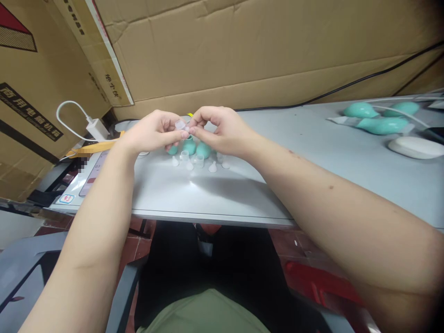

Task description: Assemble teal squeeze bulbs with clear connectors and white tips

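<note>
Head view: at centre frame, the left hand and right hand meet fingertip to fingertip above the grey tabletop. Each grip is pinched narrow on one small clear plastic piece. Just below them lie teal bulbs and loose clear caps. More teal bulbs lie at the upper right, and a white charger at the upper left.
</note>
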The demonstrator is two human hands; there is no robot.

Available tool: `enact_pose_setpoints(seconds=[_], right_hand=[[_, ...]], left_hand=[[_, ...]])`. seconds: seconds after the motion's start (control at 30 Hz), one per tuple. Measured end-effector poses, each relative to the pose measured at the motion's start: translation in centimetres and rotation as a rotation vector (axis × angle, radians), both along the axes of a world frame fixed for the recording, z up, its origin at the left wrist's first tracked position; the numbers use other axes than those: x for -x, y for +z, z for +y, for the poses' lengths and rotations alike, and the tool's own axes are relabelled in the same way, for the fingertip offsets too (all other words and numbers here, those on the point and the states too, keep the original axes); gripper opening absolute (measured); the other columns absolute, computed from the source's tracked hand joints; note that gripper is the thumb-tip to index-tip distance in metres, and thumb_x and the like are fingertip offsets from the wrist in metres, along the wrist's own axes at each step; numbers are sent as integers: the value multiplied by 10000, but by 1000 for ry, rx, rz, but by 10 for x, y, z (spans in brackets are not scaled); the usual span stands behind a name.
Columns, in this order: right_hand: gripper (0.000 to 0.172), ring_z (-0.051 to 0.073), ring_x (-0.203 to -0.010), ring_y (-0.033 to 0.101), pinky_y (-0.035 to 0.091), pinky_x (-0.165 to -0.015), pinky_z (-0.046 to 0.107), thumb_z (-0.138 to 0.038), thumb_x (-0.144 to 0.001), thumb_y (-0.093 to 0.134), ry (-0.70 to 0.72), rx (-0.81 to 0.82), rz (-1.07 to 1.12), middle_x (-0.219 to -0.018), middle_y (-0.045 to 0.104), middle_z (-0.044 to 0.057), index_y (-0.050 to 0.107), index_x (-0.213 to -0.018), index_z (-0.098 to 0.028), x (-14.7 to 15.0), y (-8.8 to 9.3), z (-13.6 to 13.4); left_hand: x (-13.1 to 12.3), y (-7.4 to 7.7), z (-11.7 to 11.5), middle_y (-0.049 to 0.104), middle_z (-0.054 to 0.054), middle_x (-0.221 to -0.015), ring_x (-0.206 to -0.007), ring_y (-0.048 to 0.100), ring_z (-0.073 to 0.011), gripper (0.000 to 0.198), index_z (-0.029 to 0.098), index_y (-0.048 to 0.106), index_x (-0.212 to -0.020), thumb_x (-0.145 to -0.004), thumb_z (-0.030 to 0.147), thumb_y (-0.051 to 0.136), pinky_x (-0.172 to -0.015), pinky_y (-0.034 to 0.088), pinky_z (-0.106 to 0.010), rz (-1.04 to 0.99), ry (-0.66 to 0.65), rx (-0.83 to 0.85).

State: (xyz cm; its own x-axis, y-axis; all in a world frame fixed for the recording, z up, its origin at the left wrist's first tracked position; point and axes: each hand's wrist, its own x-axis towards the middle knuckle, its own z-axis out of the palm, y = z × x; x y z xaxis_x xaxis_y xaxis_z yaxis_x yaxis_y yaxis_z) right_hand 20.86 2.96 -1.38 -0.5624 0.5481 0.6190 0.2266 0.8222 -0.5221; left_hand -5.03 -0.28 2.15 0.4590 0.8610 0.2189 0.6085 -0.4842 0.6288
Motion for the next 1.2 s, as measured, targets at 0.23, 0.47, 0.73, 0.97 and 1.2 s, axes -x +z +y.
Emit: enact_pose_setpoints(seconds=[0.23, 0.47, 0.73, 0.97, 1.2], right_hand=[[96, 225, -897, 621, 522, -845, 392, -250, -1096, 649, 38, 84, -52, -1005, 750, 63, 649, -999, -247, 4, 3, -6], [144, 232, -843, 550, 498, -814, 415, -196, -1094, 592, 3, 153, -85, -971, 688, 58, 565, -979, -277, 10, 4, -9], [221, 255, -940, 653, 461, -1160, 544, -90, -991, 625, -103, -25, -242, -901, 748, 40, 572, -842, -244, 29, 10, -20], [330, 383, -1301, 632, 400, -1206, 574, -39, -1110, 572, -213, -207, -607, -1129, 822, 160, 792, -904, -173, 57, 8, -35], [434, 400, -1298, 576, 384, -1178, 599, -35, -1155, 510, -203, -281, -628, -1155, 840, 201, 897, -990, -139, 55, -2, -30]], left_hand=[[2, 4, -3, 709, -29, -758, -642, 652, -170, 465, 235, 788, -963, -1008, 689, 876, -622, 527, -330, 1, -35, 27], [10, 15, -7, 704, -32, -758, -706, 636, -183, 464, 228, 846, -1001, -990, 690, 875, -662, 495, -331, 53, -51, 40], [26, 36, -18, 813, -29, -853, -742, 659, -193, 441, 230, 922, -1039, -843, 618, 846, -718, 496, -335, 423, 184, 106], [10, 35, -16, 841, -28, -922, -821, 718, -260, 371, 280, 900, -1022, -751, 525, 831, -766, 479, -381, 733, 288, 215], [1, 29, -15, 868, -51, -1018, -911, 753, -291, 361, 268, 909, -1128, -813, 444, 893, -826, 493, -409, 788, 313, 246]])
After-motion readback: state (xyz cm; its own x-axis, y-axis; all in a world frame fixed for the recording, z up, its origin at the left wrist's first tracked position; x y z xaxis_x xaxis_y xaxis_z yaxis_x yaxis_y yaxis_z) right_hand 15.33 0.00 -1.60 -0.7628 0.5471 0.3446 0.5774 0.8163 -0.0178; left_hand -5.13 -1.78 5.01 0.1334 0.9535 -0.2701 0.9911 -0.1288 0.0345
